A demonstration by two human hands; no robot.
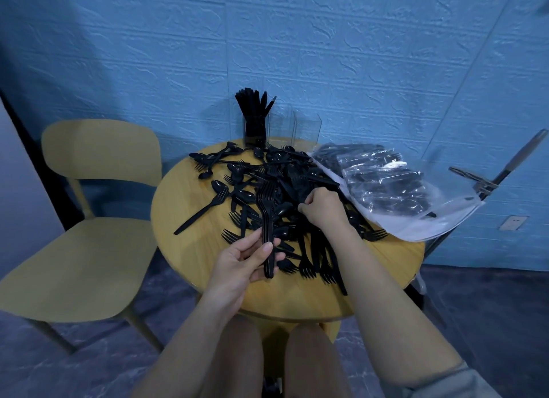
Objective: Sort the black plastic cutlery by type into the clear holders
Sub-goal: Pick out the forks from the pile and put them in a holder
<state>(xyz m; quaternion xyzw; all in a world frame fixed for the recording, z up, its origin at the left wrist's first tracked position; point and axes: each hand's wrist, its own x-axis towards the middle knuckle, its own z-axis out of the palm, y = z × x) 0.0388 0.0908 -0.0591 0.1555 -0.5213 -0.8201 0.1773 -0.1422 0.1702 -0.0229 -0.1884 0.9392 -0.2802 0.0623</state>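
A heap of black plastic cutlery (276,187) of forks and spoons covers the round wooden table (190,207). My left hand (240,264) grips a stacked bundle of black forks (267,216) by the handles, tines pointing away from me. My right hand (322,209) reaches into the heap and pinches a black piece there; which type it is stays hidden. At the table's far edge stand the clear holders (300,127). The left holder (255,130) is packed with upright black cutlery, the ones to its right look bare.
A clear plastic bag (395,190) full of more black cutlery lies on the table's right side. A yellow chair (89,249) stands to the left. A folded metal stand (487,181) leans at the right by the blue wall.
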